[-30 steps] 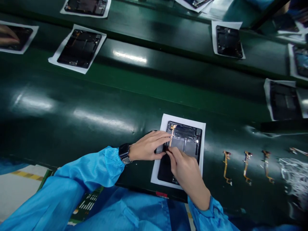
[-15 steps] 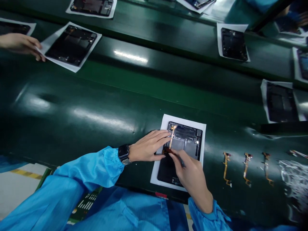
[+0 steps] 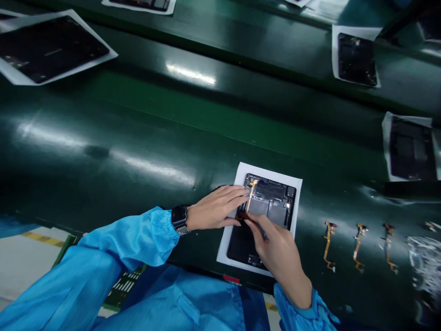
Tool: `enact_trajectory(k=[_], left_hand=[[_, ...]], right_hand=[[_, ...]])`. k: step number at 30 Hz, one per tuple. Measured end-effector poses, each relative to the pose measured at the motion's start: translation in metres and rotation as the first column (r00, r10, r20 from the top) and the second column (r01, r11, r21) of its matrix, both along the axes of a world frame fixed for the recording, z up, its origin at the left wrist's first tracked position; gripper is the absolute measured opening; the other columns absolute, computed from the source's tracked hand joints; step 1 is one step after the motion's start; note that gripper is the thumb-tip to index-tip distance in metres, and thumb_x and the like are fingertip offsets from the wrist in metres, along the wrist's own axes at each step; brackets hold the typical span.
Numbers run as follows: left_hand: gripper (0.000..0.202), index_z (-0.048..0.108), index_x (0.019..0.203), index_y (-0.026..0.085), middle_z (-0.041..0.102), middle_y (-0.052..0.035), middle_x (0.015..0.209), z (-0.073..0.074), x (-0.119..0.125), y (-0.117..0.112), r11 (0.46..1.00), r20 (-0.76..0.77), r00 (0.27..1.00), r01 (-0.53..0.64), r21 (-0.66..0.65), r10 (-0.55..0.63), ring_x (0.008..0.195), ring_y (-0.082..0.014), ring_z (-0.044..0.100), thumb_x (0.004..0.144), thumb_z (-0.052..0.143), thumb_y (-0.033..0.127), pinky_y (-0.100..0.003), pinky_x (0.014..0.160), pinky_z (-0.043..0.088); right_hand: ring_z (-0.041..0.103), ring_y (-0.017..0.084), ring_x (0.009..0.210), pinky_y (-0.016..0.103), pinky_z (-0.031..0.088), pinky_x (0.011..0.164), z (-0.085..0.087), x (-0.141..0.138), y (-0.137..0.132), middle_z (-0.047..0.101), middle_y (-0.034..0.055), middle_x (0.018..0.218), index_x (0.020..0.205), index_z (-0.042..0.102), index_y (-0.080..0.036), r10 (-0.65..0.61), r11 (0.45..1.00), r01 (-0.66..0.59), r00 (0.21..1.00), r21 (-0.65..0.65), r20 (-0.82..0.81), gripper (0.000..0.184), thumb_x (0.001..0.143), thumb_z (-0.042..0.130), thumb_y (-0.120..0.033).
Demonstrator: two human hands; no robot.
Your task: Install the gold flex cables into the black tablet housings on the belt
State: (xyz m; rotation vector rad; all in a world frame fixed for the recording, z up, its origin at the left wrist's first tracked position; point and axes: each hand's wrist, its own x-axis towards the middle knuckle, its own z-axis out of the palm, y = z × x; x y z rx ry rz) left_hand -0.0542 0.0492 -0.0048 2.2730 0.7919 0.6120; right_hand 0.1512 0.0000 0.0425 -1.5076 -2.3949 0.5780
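An opened tablet (image 3: 270, 209) lies on a white sheet (image 3: 223, 250) at the front of the bench. An orange flex cable (image 3: 251, 197) runs down along the left part of its inside. My left hand (image 3: 215, 209), with a watch (image 3: 179, 217) on the wrist, reaches in from the left. Its fingers are stretched out, the tips resting at the tablet's left edge beside the cable. My right hand (image 3: 275, 241) comes over the lower right of the tablet. Thumb and index finger pinch the dark reddish lower end of the flex cable, and the fingers partly cover it.
Several flex cables (image 3: 329, 246) are laid out to the right, beside a heap of clear plastic (image 3: 425, 262). Other opened tablets on sheets lie at the far left (image 3: 51, 48), back right (image 3: 356, 59) and right (image 3: 411, 147). A dark bar (image 3: 411, 189) juts in at right.
The view has shifted slightly. At the left, another person's hand has gone out of view and the tablet it touched has moved left and turned. My hands keep nearly the same place.
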Motion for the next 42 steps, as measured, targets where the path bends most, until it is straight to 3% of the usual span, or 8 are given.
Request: enact_trajectory(k=[7, 12, 17, 21, 33, 37, 39, 42], left_hand=[[0.066, 0.034, 0.141, 0.014, 0.041, -0.0192, 0.146, -0.003, 0.001, 0.000, 1.000, 0.001, 1.000, -0.005, 0.013, 0.005, 0.142, -0.0290, 0.031, 0.088, 0.066, 0.037, -0.048, 0.115, 0.033], [0.064, 0.032, 0.142, 0.015, 0.041, -0.0188, 0.146, -0.005, 0.000, -0.001, 0.999, 0.027, 1.000, -0.011, 0.038, 0.010, 0.142, -0.0280, 0.032, 0.090, 0.063, 0.038, -0.048, 0.114, 0.034], [0.072, 0.030, 0.143, 0.016, 0.041, -0.0190, 0.146, -0.004, 0.000, -0.002, 0.999, 0.010, 1.000, -0.017, 0.044, 0.017, 0.141, -0.0298, 0.032, 0.086, 0.068, 0.039, -0.049, 0.114, 0.034], [0.074, 0.032, 0.141, 0.014, 0.041, -0.0193, 0.146, -0.004, 0.000, -0.002, 0.998, 0.006, 1.000, -0.026, 0.057, 0.025, 0.141, -0.0293, 0.033, 0.084, 0.071, 0.038, -0.048, 0.114, 0.033], [0.069, 0.031, 0.143, 0.017, 0.040, -0.0176, 0.147, -0.005, 0.001, -0.003, 0.999, 0.009, 1.000, -0.021, 0.029, 0.021, 0.142, -0.0283, 0.031, 0.088, 0.066, 0.039, -0.047, 0.115, 0.032], [0.073, 0.030, 0.145, 0.019, 0.040, -0.0170, 0.147, -0.003, -0.001, -0.004, 1.000, 0.018, 1.000, -0.019, 0.019, 0.019, 0.141, -0.0288, 0.033, 0.086, 0.067, 0.042, -0.048, 0.114, 0.032], [0.069, 0.033, 0.143, 0.020, 0.042, -0.0157, 0.146, 0.002, -0.002, -0.003, 0.999, 0.031, 0.999, -0.032, -0.003, 0.032, 0.139, -0.0280, 0.035, 0.088, 0.065, 0.044, -0.047, 0.113, 0.034], [0.042, 0.045, 0.134, 0.022, 0.046, -0.0121, 0.142, 0.012, 0.003, 0.008, 0.995, 0.030, 0.994, -0.103, -0.004, 0.103, 0.136, -0.0244, 0.040, 0.096, 0.055, 0.036, -0.044, 0.110, 0.037]], right_hand=[[0.062, 0.017, 0.059, 0.026, 0.041, 0.052, 0.008, -0.022, 0.002, 0.067, 0.0060, 0.075, 0.088, 0.058, -0.017, 0.052, 0.997, -0.062, 0.977, 0.042, 0.205, 0.019, 0.094, 0.042, -0.009], [0.060, 0.019, 0.057, 0.028, 0.037, 0.052, 0.010, -0.030, 0.008, 0.064, 0.0048, 0.069, 0.084, 0.057, -0.017, 0.099, 0.991, -0.121, 0.947, 0.055, 0.305, 0.017, 0.091, 0.044, -0.007], [0.064, 0.017, 0.059, 0.025, 0.039, 0.052, 0.014, -0.009, 0.005, 0.068, 0.0046, 0.075, 0.098, 0.058, -0.016, 0.020, 0.999, -0.029, 0.985, 0.046, 0.171, 0.015, 0.098, 0.043, -0.019], [0.062, 0.016, 0.053, 0.024, 0.036, 0.047, 0.011, 0.001, 0.003, 0.066, 0.0032, 0.068, 0.097, 0.058, -0.016, 0.004, 0.999, -0.013, 0.981, 0.046, 0.195, 0.018, 0.099, 0.041, -0.022], [0.065, 0.020, 0.061, 0.027, 0.038, 0.050, -0.005, -0.021, -0.001, 0.067, 0.0064, 0.076, 0.097, 0.059, -0.014, -0.004, 0.999, -0.005, 0.987, 0.053, 0.160, 0.017, 0.096, 0.042, -0.015], [0.068, 0.021, 0.071, 0.028, 0.047, 0.061, -0.003, -0.003, -0.002, 0.071, 0.0060, 0.084, 0.102, 0.064, -0.018, -0.121, 0.992, 0.119, 0.990, -0.037, -0.074, 0.018, 0.096, 0.048, -0.023], [0.068, 0.021, 0.086, 0.031, 0.051, 0.076, -0.002, 0.014, -0.002, 0.072, 0.0059, 0.095, 0.105, 0.065, -0.021, -0.289, 0.956, 0.257, 0.900, -0.139, -0.325, 0.017, 0.094, 0.054, -0.026], [0.067, 0.020, 0.088, 0.033, 0.052, 0.082, -0.003, 0.037, -0.004, 0.070, 0.0047, 0.095, 0.100, 0.066, -0.022, -0.574, 0.818, 0.422, 0.544, -0.392, -0.612, 0.014, 0.090, 0.060, -0.030]])
